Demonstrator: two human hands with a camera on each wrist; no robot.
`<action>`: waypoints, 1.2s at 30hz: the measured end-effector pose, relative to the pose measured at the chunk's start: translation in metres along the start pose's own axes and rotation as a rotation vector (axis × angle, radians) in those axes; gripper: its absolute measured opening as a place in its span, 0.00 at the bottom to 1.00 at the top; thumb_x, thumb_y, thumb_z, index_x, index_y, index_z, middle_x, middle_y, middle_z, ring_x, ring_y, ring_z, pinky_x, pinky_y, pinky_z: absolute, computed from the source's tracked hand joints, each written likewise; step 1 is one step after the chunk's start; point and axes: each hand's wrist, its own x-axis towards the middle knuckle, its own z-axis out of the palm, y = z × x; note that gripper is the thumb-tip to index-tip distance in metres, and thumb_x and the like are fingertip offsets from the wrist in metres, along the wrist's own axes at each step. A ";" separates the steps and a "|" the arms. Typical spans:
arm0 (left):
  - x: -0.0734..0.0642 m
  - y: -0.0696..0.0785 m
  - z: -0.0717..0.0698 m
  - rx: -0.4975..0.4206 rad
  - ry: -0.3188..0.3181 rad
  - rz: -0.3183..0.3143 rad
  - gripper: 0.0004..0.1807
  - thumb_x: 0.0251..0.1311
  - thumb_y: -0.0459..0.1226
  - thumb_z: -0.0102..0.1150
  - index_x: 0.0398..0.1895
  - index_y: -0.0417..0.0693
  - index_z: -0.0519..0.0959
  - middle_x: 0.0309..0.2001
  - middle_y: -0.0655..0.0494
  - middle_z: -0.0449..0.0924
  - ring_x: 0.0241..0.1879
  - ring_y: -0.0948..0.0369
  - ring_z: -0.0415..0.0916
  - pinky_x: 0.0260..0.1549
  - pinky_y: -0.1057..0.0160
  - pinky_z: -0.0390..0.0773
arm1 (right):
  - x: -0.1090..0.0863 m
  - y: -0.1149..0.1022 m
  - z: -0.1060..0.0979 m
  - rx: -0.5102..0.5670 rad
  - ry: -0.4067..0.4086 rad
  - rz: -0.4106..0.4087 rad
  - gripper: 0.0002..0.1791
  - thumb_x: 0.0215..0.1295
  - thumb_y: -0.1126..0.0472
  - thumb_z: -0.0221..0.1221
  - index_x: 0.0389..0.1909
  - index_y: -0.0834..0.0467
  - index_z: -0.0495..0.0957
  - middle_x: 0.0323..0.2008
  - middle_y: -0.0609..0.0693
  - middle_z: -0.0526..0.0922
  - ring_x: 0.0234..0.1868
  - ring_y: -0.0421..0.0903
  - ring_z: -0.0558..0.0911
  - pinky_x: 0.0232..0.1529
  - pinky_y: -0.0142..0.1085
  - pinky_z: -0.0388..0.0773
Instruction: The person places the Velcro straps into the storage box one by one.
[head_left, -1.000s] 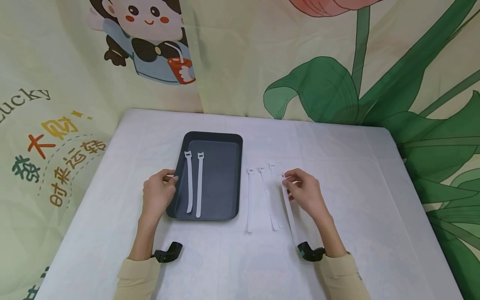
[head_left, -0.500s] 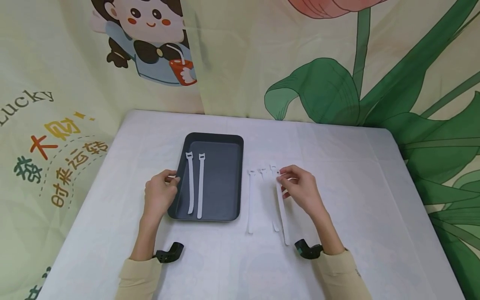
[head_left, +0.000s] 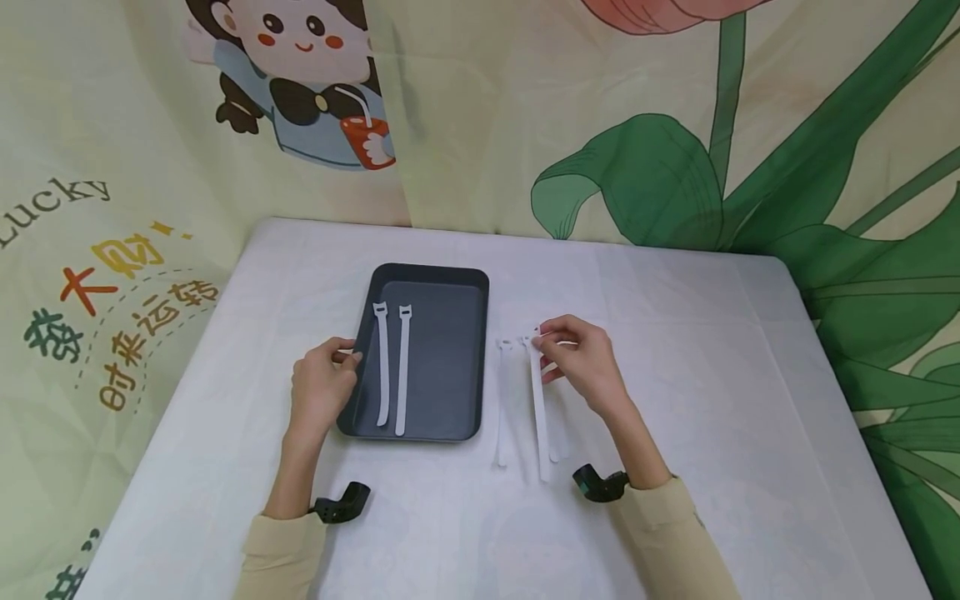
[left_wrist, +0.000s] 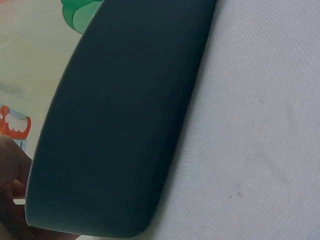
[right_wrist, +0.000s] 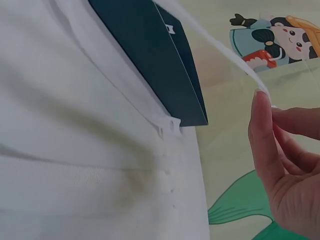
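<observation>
My right hand (head_left: 581,360) pinches the top of a white strap-type cable tie (head_left: 539,417) between thumb and fingers, and its tail hangs down over the table right of the tray. In the right wrist view the held tie (right_wrist: 215,42) runs up and left from the fingertips. My left hand (head_left: 324,385) holds the left rim of a dark grey tray (head_left: 444,358), fingers curled at its edge. Two white ties lie lengthwise inside, the left one (head_left: 382,367) next to the other (head_left: 402,371). Another tie (head_left: 502,408) lies on the table; more ties beside it are partly hidden by the right hand and held tie.
A white cloth (head_left: 712,375) covers the table. Behind it hangs a printed backdrop (head_left: 472,125) with a cartoon figure and green leaves. Black cameras are worn on both wrists, the left one (head_left: 342,503) near the tray's front corner.
My right hand has moved left with the tie, from right of the loose ties to over them, nearer the tray. The left hand has stayed at the tray's rim.
</observation>
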 end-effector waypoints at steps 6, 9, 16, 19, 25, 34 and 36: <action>0.001 0.000 0.000 0.000 0.003 0.004 0.17 0.71 0.33 0.56 0.58 0.35 0.82 0.44 0.33 0.86 0.34 0.46 0.83 0.26 0.61 0.72 | 0.008 -0.006 0.010 0.091 -0.028 0.019 0.11 0.68 0.64 0.65 0.47 0.64 0.81 0.37 0.60 0.86 0.29 0.51 0.85 0.30 0.45 0.86; 0.001 0.000 0.000 -0.002 0.004 0.005 0.17 0.71 0.33 0.56 0.58 0.35 0.82 0.44 0.33 0.86 0.34 0.46 0.83 0.26 0.62 0.72 | 0.012 -0.012 0.015 0.142 -0.046 0.031 0.11 0.67 0.64 0.66 0.47 0.65 0.81 0.36 0.59 0.86 0.30 0.51 0.85 0.31 0.45 0.86; 0.002 -0.002 0.000 -0.002 0.009 0.007 0.16 0.70 0.33 0.56 0.57 0.35 0.82 0.43 0.34 0.87 0.33 0.46 0.82 0.27 0.62 0.72 | 0.022 -0.024 0.028 0.194 -0.070 0.019 0.11 0.67 0.65 0.66 0.46 0.65 0.81 0.34 0.57 0.85 0.30 0.49 0.84 0.31 0.45 0.86; 0.002 -0.002 0.000 -0.001 0.009 0.005 0.17 0.70 0.33 0.57 0.58 0.35 0.82 0.43 0.35 0.87 0.34 0.46 0.82 0.27 0.62 0.71 | 0.024 -0.029 0.033 0.213 -0.063 0.013 0.10 0.66 0.65 0.66 0.45 0.65 0.81 0.33 0.56 0.85 0.29 0.48 0.84 0.30 0.45 0.86; 0.001 -0.003 0.000 0.002 0.018 0.005 0.17 0.70 0.33 0.57 0.57 0.35 0.82 0.42 0.35 0.87 0.35 0.45 0.82 0.28 0.61 0.71 | 0.030 -0.036 0.044 0.243 -0.064 0.002 0.09 0.66 0.66 0.66 0.44 0.65 0.82 0.32 0.53 0.86 0.28 0.47 0.85 0.31 0.44 0.87; 0.001 -0.004 0.000 0.001 0.012 0.002 0.17 0.70 0.33 0.56 0.57 0.36 0.82 0.43 0.36 0.87 0.38 0.43 0.82 0.30 0.59 0.71 | 0.041 -0.039 0.062 0.303 -0.089 -0.006 0.08 0.67 0.67 0.66 0.43 0.66 0.81 0.30 0.53 0.85 0.30 0.54 0.85 0.32 0.45 0.87; 0.001 -0.004 0.000 0.000 0.013 -0.002 0.17 0.70 0.33 0.56 0.57 0.36 0.82 0.43 0.36 0.87 0.38 0.43 0.82 0.30 0.59 0.71 | 0.044 -0.040 0.067 0.326 -0.091 -0.009 0.08 0.67 0.68 0.66 0.43 0.67 0.81 0.30 0.52 0.85 0.29 0.52 0.85 0.33 0.46 0.87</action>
